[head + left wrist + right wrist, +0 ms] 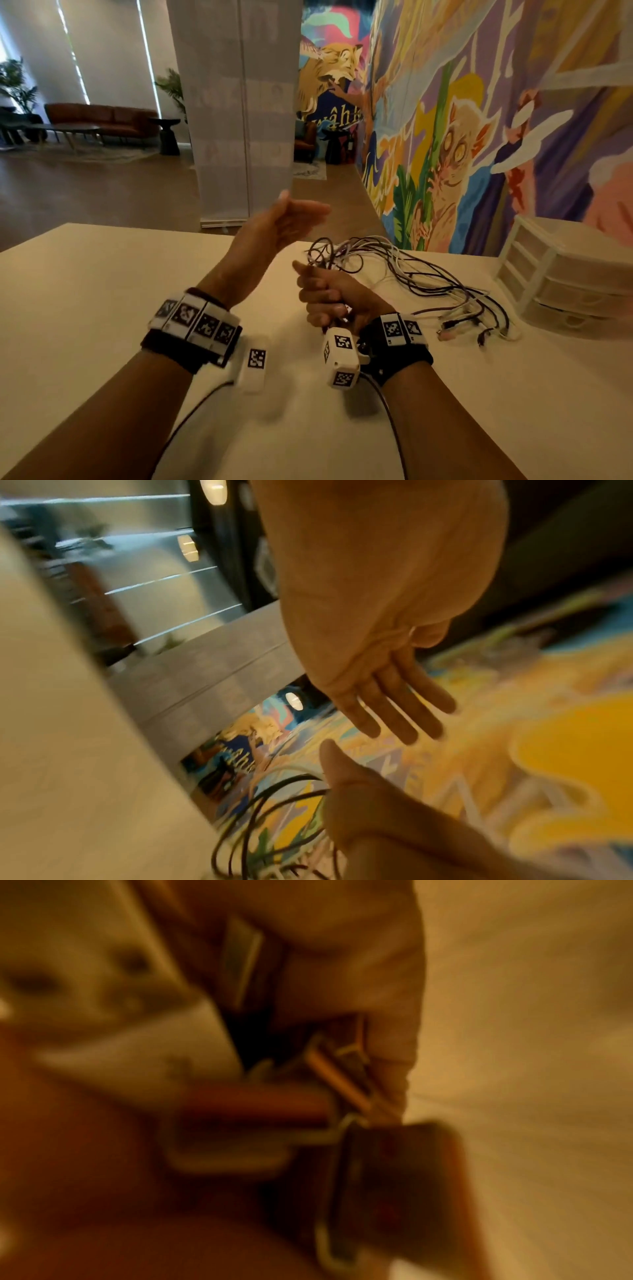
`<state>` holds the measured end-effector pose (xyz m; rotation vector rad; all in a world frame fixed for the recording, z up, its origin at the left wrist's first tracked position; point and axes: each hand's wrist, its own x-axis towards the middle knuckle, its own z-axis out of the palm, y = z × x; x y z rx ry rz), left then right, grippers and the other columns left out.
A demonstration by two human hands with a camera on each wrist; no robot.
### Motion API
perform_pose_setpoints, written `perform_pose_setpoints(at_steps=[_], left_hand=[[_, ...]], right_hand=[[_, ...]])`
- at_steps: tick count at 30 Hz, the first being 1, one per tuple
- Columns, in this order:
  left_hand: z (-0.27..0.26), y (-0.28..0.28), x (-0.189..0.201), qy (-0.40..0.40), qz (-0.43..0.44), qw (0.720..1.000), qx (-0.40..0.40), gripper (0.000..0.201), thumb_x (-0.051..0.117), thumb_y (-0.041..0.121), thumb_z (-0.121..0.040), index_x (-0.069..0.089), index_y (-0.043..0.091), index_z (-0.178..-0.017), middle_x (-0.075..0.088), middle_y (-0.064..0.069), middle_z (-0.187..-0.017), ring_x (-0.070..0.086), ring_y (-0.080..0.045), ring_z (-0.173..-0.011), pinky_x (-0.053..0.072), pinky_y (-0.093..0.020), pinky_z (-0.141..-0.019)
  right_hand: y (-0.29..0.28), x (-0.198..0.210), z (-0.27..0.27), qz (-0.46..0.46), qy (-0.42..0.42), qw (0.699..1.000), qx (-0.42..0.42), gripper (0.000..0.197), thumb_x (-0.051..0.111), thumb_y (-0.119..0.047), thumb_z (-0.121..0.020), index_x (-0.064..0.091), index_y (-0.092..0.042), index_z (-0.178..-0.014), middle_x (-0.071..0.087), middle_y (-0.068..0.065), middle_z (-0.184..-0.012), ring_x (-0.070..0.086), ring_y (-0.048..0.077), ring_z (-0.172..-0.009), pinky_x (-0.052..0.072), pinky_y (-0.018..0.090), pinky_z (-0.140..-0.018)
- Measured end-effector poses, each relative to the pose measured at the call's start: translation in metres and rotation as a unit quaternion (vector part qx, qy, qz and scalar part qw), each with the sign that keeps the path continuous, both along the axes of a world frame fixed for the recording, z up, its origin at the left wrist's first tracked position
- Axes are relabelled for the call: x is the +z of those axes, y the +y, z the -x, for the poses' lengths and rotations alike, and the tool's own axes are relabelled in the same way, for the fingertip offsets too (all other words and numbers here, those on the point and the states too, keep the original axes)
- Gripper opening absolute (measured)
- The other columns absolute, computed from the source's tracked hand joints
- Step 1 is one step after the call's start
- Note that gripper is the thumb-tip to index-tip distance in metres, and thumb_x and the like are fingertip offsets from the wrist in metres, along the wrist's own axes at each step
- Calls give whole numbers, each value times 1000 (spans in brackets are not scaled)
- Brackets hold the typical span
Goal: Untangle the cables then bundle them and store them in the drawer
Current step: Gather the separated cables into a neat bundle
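Note:
A tangle of black and white cables (424, 270) lies on the cream table (102, 291), its loose plug ends spread to the right. My right hand (320, 293) grips one gathered end of the cables in a fist, thumb up. The right wrist view is blurred but shows connectors (342, 1074) inside that fist. My left hand (303, 207) is raised above the table, just left of the tangle, fingers straight and holding nothing. The left wrist view shows its straight fingers (394, 712) above the right thumb (356, 785) and dark cable loops (270, 807).
A white plastic drawer unit (568, 274) with all drawers closed stands at the table's right end against the painted wall. A white tagged block (255, 363) lies on the table between my forearms. A grey pillar stands beyond the far edge.

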<state>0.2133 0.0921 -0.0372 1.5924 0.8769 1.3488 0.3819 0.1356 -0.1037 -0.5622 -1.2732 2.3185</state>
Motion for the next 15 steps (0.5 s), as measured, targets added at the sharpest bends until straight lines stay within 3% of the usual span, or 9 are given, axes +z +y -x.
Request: perform_pose_setpoints(at_steps=[2,4,6,7,9,11,13,15], left_hand=[[-8,3,19,166,-23,984,-61,81,2,48,-115,73,12,-128,74,3,-135,62,-10,-135,29,-41,-121],[-11,8,22,291,27,952,-93,94,-7,55,-110,79,17,-122,73,7,-135,58,8,-129,20,-34,-120],[-9,13,16,332,82,938,-56,97,-4,64,-106,79,17,-124,69,6,-140,54,16,-116,20,-31,-115],[-5,15,10,343,88,935,-24,96,-1,67,-105,77,15,-126,69,4,-139,55,11,-112,23,-33,-113],[6,20,-5,348,60,934,49,91,13,73,-105,77,8,-110,74,-3,-110,62,-8,-91,39,-38,-103],[17,24,-21,323,31,942,87,90,31,78,-102,69,-1,-81,64,-7,-72,55,-22,-64,48,-40,-80],[18,23,-31,247,52,964,84,86,45,76,-100,66,-5,-78,61,-8,-64,55,-23,-58,50,-38,-74],[11,16,-31,131,84,987,43,73,48,71,-102,62,6,-72,54,-7,-62,53,-24,-57,52,-36,-75]], right_hand=[[-6,6,3,-7,-21,996,82,54,47,-39,-114,44,-21,-63,40,-7,-43,40,8,-30,47,26,-46],[-12,14,4,-17,-22,989,147,59,37,-38,-117,46,-20,-62,43,-6,-43,42,9,-30,46,26,-47],[-16,22,-2,-30,-10,986,167,63,33,-36,-119,47,-18,-60,43,-5,-42,36,10,-28,42,26,-44],[-15,25,-7,-34,0,986,162,63,34,-35,-119,46,-17,-60,42,-5,-41,33,11,-28,40,27,-42],[-12,30,-21,-26,23,988,152,61,34,-35,-119,45,-17,-62,42,-5,-41,36,10,-27,42,27,-42],[-9,32,-30,-27,27,991,125,58,37,-42,-118,45,-18,-66,42,-5,-41,41,9,-29,46,28,-44],[-8,33,-33,-52,31,995,83,54,43,-48,-114,44,-18,-69,41,-6,-41,41,8,-29,47,27,-45],[-9,34,-30,-74,56,995,26,54,41,-52,-112,44,-18,-70,39,-5,-40,42,9,-28,51,27,-45]])
